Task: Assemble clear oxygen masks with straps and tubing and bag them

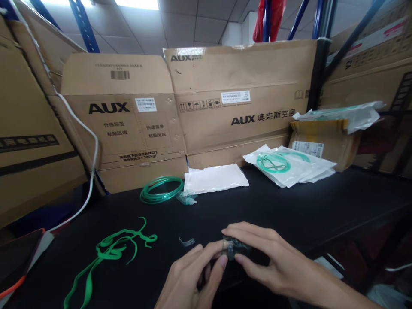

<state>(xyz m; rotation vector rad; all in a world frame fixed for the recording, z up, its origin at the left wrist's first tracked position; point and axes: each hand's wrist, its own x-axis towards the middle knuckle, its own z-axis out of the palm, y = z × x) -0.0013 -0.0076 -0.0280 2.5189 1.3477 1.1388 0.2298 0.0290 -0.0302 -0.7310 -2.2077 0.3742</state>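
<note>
Near the front edge of the black table, my left hand (198,272) and my right hand (270,253) meet around a small see-through plastic piece (231,249). Thumbs and fingertips of both hands pinch it, and fingers cover part of it, so its exact kind does not show. Just beyond my left hand lies a small clear plastic bit (187,242) with a thin curved tail. To the left, tangled green straps (111,251) are spread on the table.
Behind the hands are a coil of green tubing (161,190), a clear bagged connector (188,198) and a white packet (216,178). White pouches with green tubing (289,165) lie back right, beside a small carton (318,133). Cardboard sheets (238,107) wall off the back. A white cable (93,171) hangs left.
</note>
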